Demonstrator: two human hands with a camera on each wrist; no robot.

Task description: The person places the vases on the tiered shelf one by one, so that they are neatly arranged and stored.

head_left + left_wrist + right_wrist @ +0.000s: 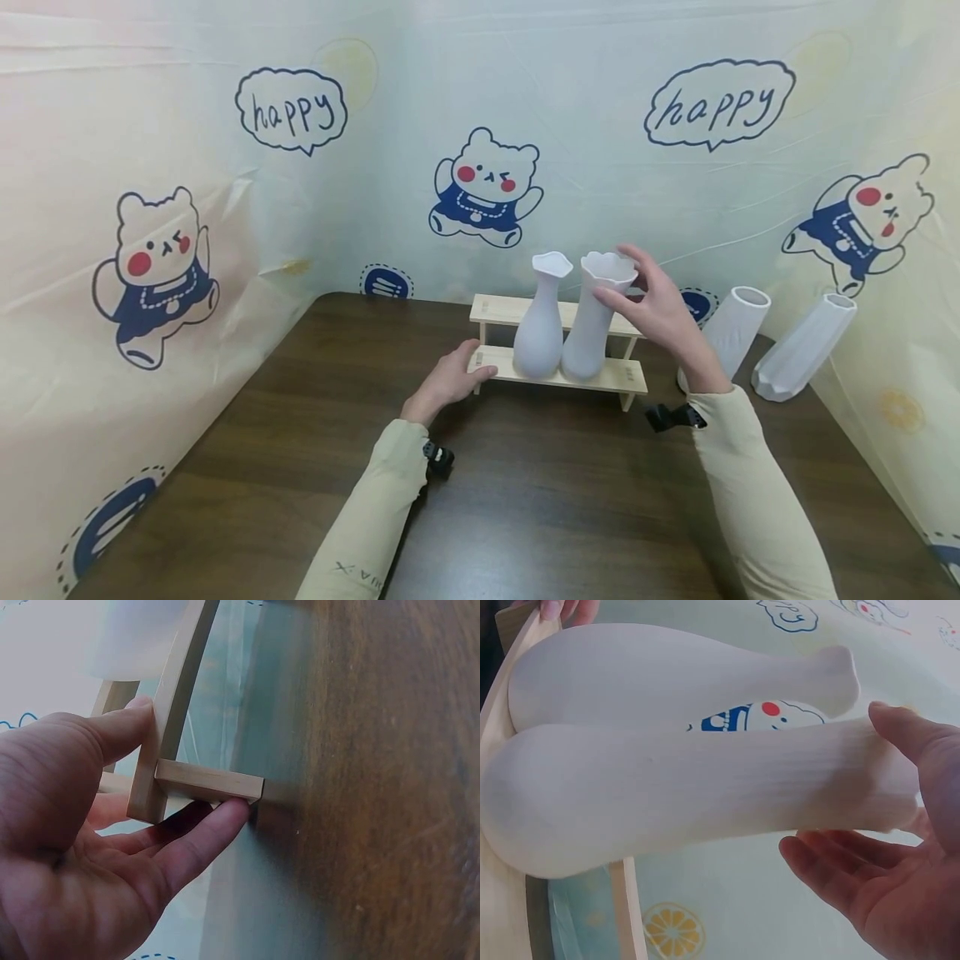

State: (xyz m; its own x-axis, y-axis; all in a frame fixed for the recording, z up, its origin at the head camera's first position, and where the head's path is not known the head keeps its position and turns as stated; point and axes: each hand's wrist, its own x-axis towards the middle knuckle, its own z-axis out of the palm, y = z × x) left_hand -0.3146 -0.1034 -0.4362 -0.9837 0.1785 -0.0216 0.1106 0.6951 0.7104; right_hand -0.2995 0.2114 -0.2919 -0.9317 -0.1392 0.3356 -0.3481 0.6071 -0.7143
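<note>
My left hand [452, 377] grips the left end of a two-step light wooden stand [626, 377], thumb on top of the lower step and fingers at its end and underside. On that step, toward its right, stands a white vase with a scalloped rim [588, 329]. My right hand [654, 304] holds this vase near its mouth, the thumb [900, 727] on one side and the fingers curled about the other. Close beside it, a white vase with a narrow neck and flared rim [538, 333] stands on the same step.
Two white faceted vases, one partly behind my right forearm [738, 321] and one farther right [802, 350], stand on the dark wooden table [525, 492]. A printed cloth [390, 192] hangs behind and along both sides of the table.
</note>
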